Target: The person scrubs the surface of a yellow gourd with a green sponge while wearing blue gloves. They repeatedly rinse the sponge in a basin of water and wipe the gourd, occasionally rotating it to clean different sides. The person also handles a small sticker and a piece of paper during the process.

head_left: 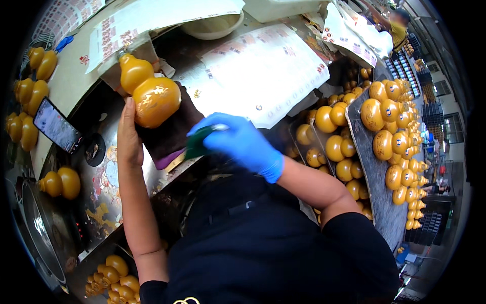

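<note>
My bare left hand [130,137] holds a glossy amber gourd-shaped bottle [158,99] by its round base. Gold marks show on the bottle's lower bulb, and its neck points to the upper left. The thumb lies along the side, while the other fingers are mostly hidden. In a blue glove, my right hand [238,139] grips a flat dark green piece [199,143], blurred, with its kind unclear. That hand is to the right of the bottle and apart from it. A dark cloth [172,136] with a purple edge lies beneath, on the bench.
Printed white sheets [266,71] cover the bench beyond, near a pale bowl [212,26]. A phone [57,125] stands at the left. Racks at the right carry many gourd bottles [372,114]. A round metal pan [38,228] sits lower left. Another person [398,28] is far right.
</note>
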